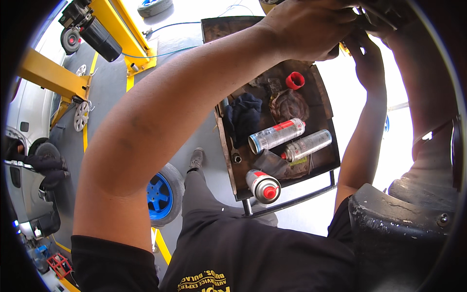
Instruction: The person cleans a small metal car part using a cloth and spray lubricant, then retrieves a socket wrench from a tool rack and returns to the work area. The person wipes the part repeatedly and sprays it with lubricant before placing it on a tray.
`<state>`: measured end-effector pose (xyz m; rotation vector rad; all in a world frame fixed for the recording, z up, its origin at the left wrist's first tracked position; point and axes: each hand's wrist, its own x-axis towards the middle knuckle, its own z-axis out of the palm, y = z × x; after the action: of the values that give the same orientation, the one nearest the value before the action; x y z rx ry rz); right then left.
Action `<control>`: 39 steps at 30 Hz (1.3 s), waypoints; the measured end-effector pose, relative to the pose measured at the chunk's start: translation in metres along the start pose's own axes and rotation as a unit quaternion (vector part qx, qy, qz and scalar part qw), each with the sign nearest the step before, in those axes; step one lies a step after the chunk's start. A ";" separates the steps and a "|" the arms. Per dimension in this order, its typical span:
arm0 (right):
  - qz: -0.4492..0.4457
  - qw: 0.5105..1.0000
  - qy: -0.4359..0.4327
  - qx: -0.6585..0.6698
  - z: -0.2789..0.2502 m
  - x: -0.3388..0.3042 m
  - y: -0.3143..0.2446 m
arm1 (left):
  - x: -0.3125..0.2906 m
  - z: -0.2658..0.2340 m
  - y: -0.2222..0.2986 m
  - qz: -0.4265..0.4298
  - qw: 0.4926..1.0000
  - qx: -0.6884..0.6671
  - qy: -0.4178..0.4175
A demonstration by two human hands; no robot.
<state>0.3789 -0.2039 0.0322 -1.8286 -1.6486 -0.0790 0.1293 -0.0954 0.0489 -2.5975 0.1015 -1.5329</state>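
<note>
At the top right, my left hand [314, 28] reaches across with its fingers curled against a dark metal part [377, 19]; what they grip is hidden. Just below it, my right hand [368, 63] comes up from the other side, its fingers bent at the same part. Whatever lies between its fingertips is too dark to make out. Both hands are above the far right side of a brown tool cart [226, 29].
Spray cans [277, 136], a red cap [295, 81], a dark cloth [242, 117] and a socket [236, 158] lie on the cart. A black panel [401, 219] is close at my right. A blue-rimmed wheel [160, 197] and a yellow lift post [119, 29] stand left.
</note>
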 end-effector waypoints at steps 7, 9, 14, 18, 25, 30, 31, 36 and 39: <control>-0.037 0.998 -0.034 0.049 -0.011 -0.002 0.004 | -0.001 0.001 -0.001 0.023 0.999 0.015 0.018; -0.026 0.999 -0.012 0.025 -0.008 -0.002 0.007 | -0.001 0.002 -0.001 0.029 0.999 0.010 0.011; -0.002 0.999 -0.043 0.031 -0.009 0.000 0.009 | 0.000 0.002 0.000 0.033 0.999 -0.005 0.036; -0.013 0.999 -0.030 0.018 -0.011 0.004 0.017 | -0.002 0.002 0.002 0.021 1.000 0.017 0.010; -0.012 0.999 0.021 -0.033 0.006 0.000 0.023 | -0.001 0.007 -0.001 0.014 0.999 -0.040 -0.006; -0.036 0.999 -0.010 0.018 0.001 -0.002 0.012 | -0.004 0.002 0.001 -0.009 0.999 -0.036 -0.002; -0.043 0.999 -0.017 0.014 0.000 -0.002 0.011 | -0.003 0.002 0.001 -0.013 0.999 -0.039 -0.029; -0.071 0.997 -0.001 0.013 0.002 -0.001 0.004 | 0.002 -0.001 0.003 -0.005 0.998 0.023 -0.056; -0.059 0.998 0.005 0.029 0.005 -0.004 -0.002 | 0.002 -0.002 0.002 0.031 0.999 0.027 -0.020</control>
<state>0.3746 -0.2053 0.0274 -1.6849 -1.7326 -0.0895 0.1288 -0.0977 0.0517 -2.5557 0.1339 -1.4417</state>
